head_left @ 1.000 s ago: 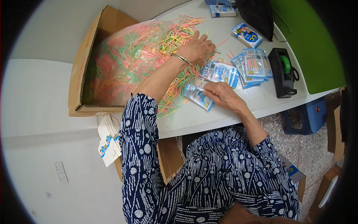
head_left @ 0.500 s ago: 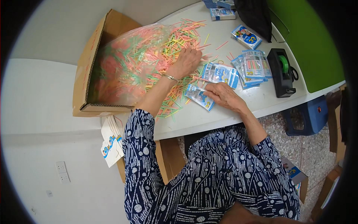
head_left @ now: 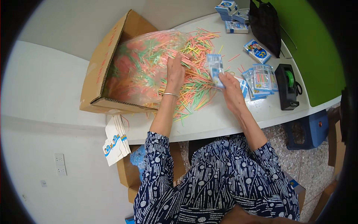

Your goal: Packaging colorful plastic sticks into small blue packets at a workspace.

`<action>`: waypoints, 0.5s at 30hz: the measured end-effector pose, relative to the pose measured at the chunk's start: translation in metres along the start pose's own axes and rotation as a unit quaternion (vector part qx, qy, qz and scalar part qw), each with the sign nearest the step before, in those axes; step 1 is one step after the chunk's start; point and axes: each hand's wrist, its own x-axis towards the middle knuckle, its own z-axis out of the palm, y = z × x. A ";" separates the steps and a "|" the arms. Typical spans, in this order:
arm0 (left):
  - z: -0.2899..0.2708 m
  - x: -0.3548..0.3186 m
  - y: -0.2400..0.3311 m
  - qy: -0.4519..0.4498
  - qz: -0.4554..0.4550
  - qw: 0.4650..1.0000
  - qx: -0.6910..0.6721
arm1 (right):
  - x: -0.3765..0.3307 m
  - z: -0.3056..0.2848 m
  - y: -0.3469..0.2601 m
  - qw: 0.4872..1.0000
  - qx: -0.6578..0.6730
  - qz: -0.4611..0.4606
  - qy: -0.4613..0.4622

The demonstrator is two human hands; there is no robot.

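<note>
Thin pink, green and yellow sticks [head_left: 201,80] lie in a loose heap on the white table. At the heap's left part my left hand [head_left: 175,72] is closed around a small bunch of pink sticks [head_left: 181,56], raised among the others. My right hand [head_left: 232,87] pinches a small blue-and-white packet [head_left: 215,67] by its lower end and holds it upright over the heap's right edge. Behind that hand, more flat packets [head_left: 243,87] are partly hidden. Farther right, filled clear packets [head_left: 263,80] with blue striped ends lie in a pile, sticks showing through.
A cardboard box [head_left: 108,56] on its side at the left holds a clear bag [head_left: 138,67] of sticks. A black tape dispenser [head_left: 286,87] stands right of the packets. Small boxes [head_left: 257,51] and a black bag [head_left: 264,26] lie at the back. Folded cartons [head_left: 117,140] hang at the front left edge.
My right hand has lifted the packet off the table and turned it upright. My left hand has drawn back from the heap's middle with pink sticks in its fingers. The view has shifted slightly.
</note>
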 end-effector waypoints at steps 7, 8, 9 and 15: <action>0.040 -0.027 -0.024 -0.045 -0.056 0.956 -0.284 | 0.060 0.028 0.036 0.953 0.295 -0.005 0.070; 0.045 -0.031 -0.028 -0.010 -0.034 0.956 -0.290 | 0.061 0.033 0.039 0.940 0.331 -0.004 0.083; 0.054 -0.035 -0.028 -0.010 -0.036 0.956 -0.292 | 0.062 0.033 0.040 0.940 0.329 -0.004 0.085; 0.079 -0.048 -0.025 0.110 0.009 0.961 -0.253 | 0.053 0.041 0.031 0.931 0.338 0.005 0.135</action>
